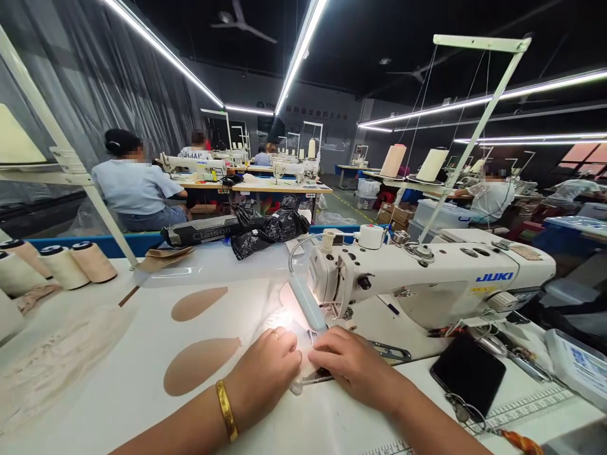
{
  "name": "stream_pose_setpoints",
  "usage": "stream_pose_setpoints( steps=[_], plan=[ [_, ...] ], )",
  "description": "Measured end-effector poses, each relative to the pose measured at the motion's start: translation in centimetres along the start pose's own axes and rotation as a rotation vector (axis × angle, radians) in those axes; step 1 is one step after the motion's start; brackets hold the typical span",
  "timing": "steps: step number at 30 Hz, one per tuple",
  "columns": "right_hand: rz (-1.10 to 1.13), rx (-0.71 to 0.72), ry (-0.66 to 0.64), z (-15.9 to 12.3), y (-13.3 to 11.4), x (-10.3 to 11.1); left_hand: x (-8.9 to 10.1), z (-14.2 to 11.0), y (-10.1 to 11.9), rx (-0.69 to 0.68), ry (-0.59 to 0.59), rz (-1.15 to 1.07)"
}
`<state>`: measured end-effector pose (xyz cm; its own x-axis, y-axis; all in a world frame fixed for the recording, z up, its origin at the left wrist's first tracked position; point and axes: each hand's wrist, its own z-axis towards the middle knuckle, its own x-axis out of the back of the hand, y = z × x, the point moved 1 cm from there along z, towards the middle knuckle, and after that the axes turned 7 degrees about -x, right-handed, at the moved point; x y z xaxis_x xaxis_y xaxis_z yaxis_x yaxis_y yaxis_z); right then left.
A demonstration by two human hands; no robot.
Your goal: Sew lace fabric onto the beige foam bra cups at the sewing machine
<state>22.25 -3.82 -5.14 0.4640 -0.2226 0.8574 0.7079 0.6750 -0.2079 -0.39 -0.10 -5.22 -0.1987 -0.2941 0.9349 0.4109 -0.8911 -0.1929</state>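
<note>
Pale lace fabric (279, 318) lies under the lit needle area of a white sewing machine (427, 272). My left hand (268, 366), with a gold bangle (226, 411) at the wrist, is closed with its fingertips on the edge of this fabric. Close beside it, my right hand (355, 363) pinches the fabric just in front of the presser foot. A small work lamp (306, 300) hangs above the fingertips and partly hides the needle. Two brown teardrop-shaped pieces (202, 368) show on the tabletop left of my left hand.
Thread cones (95, 262) stand at the left, near more pale lace (52, 354). Thread snips (391, 351), a black phone (468, 374) and a ruler (526, 407) lie at the right. Black plastic bags (270, 230) sit behind the table; co-workers (135, 183) sit beyond.
</note>
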Motion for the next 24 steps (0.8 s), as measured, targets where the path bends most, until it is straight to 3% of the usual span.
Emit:
stream_pose_setpoints(
  steps=[5, 15, 24],
  plan=[
    [0.028, -0.050, -0.081, 0.0, 0.2, 0.5, -0.4, -0.3, 0.1, -0.021, 0.031, -0.120],
    [0.046, -0.078, -0.096, -0.2, 0.2, 0.3, 0.8, 0.3, 0.4, -0.018, 0.056, -0.176],
    [0.055, -0.113, -0.069, -0.3, 0.4, -0.2, -2.1, 0.8, -1.6, -0.102, 0.173, -0.212]
  ],
)
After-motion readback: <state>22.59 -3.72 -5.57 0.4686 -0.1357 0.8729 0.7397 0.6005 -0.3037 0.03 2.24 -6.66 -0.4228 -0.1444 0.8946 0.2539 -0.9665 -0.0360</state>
